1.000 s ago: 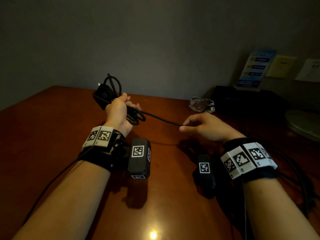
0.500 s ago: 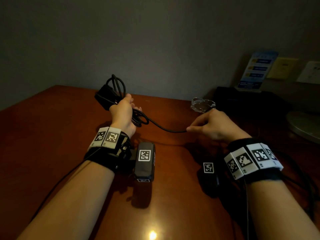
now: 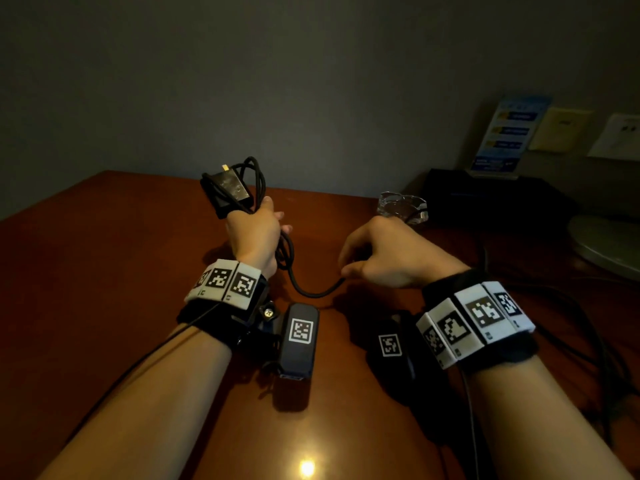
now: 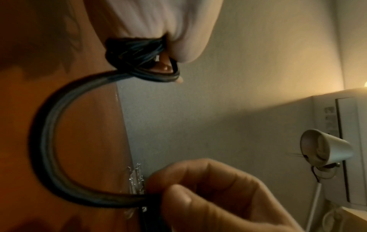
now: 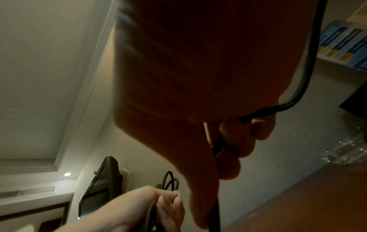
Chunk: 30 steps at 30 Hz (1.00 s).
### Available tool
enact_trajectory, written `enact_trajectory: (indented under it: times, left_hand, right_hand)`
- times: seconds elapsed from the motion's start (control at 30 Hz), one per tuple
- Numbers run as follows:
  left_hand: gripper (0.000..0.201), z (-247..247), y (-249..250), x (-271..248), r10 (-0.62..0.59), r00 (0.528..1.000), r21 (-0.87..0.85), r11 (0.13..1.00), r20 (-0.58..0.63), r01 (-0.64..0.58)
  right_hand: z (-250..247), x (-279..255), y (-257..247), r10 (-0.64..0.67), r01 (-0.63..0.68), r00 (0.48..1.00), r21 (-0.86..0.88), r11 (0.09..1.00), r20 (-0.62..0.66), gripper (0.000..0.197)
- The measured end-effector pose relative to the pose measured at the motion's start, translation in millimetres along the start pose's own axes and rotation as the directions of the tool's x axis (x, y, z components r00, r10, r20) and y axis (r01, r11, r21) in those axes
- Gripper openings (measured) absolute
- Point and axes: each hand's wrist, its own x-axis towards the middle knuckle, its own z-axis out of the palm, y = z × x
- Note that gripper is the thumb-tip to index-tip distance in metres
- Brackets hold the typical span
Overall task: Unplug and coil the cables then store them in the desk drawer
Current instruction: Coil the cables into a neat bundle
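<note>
My left hand (image 3: 254,233) grips a bundle of black cable loops (image 3: 258,178) together with a black power adapter (image 3: 227,192), held above the brown desk (image 3: 104,271). A slack length of the same cable (image 3: 311,292) sags in a short U from the bundle to my right hand (image 3: 388,254), which pinches it between thumb and fingers. The left wrist view shows the coil (image 4: 135,53) under my palm and the curved cable (image 4: 45,133) running to the right hand's fingers (image 4: 208,180). In the right wrist view the cable (image 5: 309,59) passes through my curled fingers (image 5: 248,130).
A glass ashtray (image 3: 403,207) stands just beyond my right hand. A black box (image 3: 491,199) with a blue leaflet stand (image 3: 509,133) sits at the back right, a round lamp base (image 3: 609,244) at the far right. More dark cables (image 3: 588,327) trail along the desk's right side.
My right hand has slid left along the cable toward the left hand, so the taut stretch has slackened into a short hanging loop. The left hand has lifted the bundle slightly.
</note>
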Motion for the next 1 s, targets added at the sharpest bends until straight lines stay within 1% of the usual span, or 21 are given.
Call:
enact_trajectory:
  times: [0.1, 0.2, 0.23, 0.3, 0.33, 0.37, 0.43, 0.5, 0.53, 0.57, 0.67, 0.7, 0.73, 0.8, 0.83, 0.87, 0.9, 1.0]
  left_hand:
    - [0.03, -0.2, -0.8, 0.1, 0.045, 0.999, 0.087, 0.995, 0.009, -0.045]
    - [0.021, 1.5, -0.9, -3.3, 0.086, 0.991, 0.222, 0.969, 0.098, -0.106]
    - [0.026, 2.3, -0.1, -6.8, 0.077, 0.988, 0.252, 0.961, 0.137, -0.11]
    - [0.045, 4.3, 0.7, -14.4, 0.046, 0.974, 0.304, 0.946, 0.224, -0.114]
    - [0.045, 5.4, 1.2, -18.4, 0.016, 0.958, 0.321, 0.94, 0.286, -0.112]
    - [0.038, 6.2, 1.8, -22.1, -0.022, 0.93, 0.337, 0.935, 0.367, -0.111]
    - [0.021, 6.2, 4.6, -30.9, -0.117, 0.851, 0.343, 0.936, 0.512, -0.078]
    - [0.019, 6.0, 5.4, -36.0, -0.171, 0.776, 0.312, 0.949, 0.607, -0.035]
    - [0.024, 6.5, 3.9, -35.8, -0.188, 0.75, 0.305, 0.952, 0.634, -0.019]
    - [0.034, 6.9, 3.7, -36.1, -0.202, 0.728, 0.308, 0.951, 0.655, -0.013]
    - [0.078, 7.0, 4.1, -35.1, -0.214, 0.658, 0.309, 0.951, 0.722, -0.03]
    - [0.086, 7.2, 3.0, -34.3, -0.201, 0.627, 0.295, 0.954, 0.753, -0.048]
    - [0.089, 6.6, 1.6, -34.2, -0.177, 0.588, 0.269, 0.96, 0.79, -0.073]
    - [0.08, 5.0, -2.2, -33.8, -0.129, 0.512, 0.2, 0.976, 0.849, -0.087]
    - [0.071, 3.8, -2.5, -33.9, -0.127, 0.488, 0.188, 0.979, 0.863, -0.077]
    - [0.058, 2.9, -2.7, -33.9, -0.135, 0.484, 0.197, 0.977, 0.865, -0.08]
    - [0.044, 2.7, -2.2, -34.9, -0.149, 0.495, 0.222, 0.971, 0.856, -0.092]
    - [0.027, 5.2, -1.1, -38.9, -0.186, 0.549, 0.31, 0.94, 0.815, -0.142]
  right_hand:
    - [-2.7, -1.6, -4.0, -0.063, 0.063, 0.998, 0.099, 0.993, -0.003, 0.023]
    - [-5.5, -2.8, -7.7, -0.127, 0.139, 0.989, 0.187, 0.973, -0.075, 0.023]
    - [-6.1, -3.4, -8.9, -0.144, 0.162, 0.985, 0.219, 0.962, -0.099, 0.022]
    - [-6.6, -5.0, -10.8, -0.167, 0.204, 0.974, 0.271, 0.941, -0.153, 0.02]
    - [-6.5, -5.3, -11.2, -0.171, 0.219, 0.968, 0.29, 0.932, -0.184, 0.019]
    - [-6.5, -5.3, -11.0, -0.17, 0.232, 0.961, 0.306, 0.923, -0.216, 0.018]
    - [-6.9, -5.4, -10.4, -0.163, 0.249, 0.951, 0.338, 0.908, -0.263, 0.016]
    - [-7.4, -5.6, -9.3, -0.16, 0.265, 0.942, 0.358, 0.895, -0.295, 0.015]
    - [-7.8, -5.5, -8.5, -0.161, 0.275, 0.936, 0.361, 0.891, -0.313, 0.015]
    - [-7.7, -4.8, -7.7, -0.158, 0.283, 0.928, 0.364, 0.888, -0.336, 0.016]
    - [-7.7, -2.9, -4.9, -0.13, 0.299, 0.899, 0.37, 0.88, -0.419, 0.021]
    - [-7.7, -2.5, -4.3, -0.121, 0.303, 0.89, 0.37, 0.878, -0.44, 0.022]
    - [-7.5, -2.3, -4.1, -0.113, 0.304, 0.882, 0.37, 0.878, -0.457, 0.022]
    - [-7.1, -1.2, -4.0, -0.096, 0.297, 0.869, 0.356, 0.886, -0.486, 0.023]
    - [-7.1, -0.8, -3.9, -0.085, 0.288, 0.861, 0.345, 0.893, -0.501, 0.023]
    - [-7.1, -0.4, -3.8, -0.07, 0.279, 0.853, 0.338, 0.899, -0.518, 0.024]
    - [-6.8, 0.1, -3.5, -0.051, 0.267, 0.844, 0.335, 0.904, -0.534, 0.025]
    - [-4.8, 0.5, -3.3, -0.017, 0.209, 0.824, 0.276, 0.938, -0.567, 0.027]
